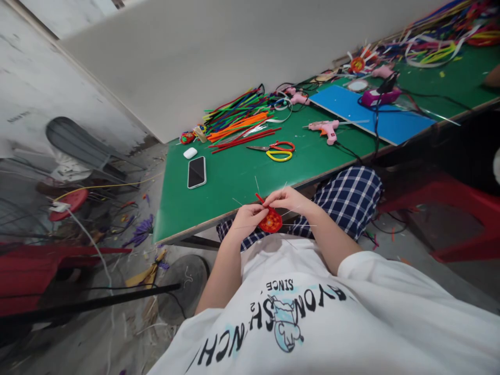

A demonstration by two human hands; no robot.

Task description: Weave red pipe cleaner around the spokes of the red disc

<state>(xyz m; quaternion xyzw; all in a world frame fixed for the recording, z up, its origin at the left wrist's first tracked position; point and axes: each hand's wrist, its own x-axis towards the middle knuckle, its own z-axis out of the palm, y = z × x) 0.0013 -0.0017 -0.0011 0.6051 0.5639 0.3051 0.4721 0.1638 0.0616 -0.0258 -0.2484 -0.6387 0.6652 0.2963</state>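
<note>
Just off the table's front edge, a round red and orange pipe-cleaner piece with thin pale wires sticking outward is held above my lap. My left hand pinches its left side. At its upper edge, the fingers of my right hand are closed together. A short red pipe-cleaner end pokes up between the two hands. Fingers cover part of the disc, so how the strand is fixed there is hidden. Beyond my hands lie scissors with red and yellow handles.
On the green table lie a phone, a white earbud case, a heap of coloured pipe cleaners and a pink glue gun. Cords trail near a blue board. At left stands a red stool.
</note>
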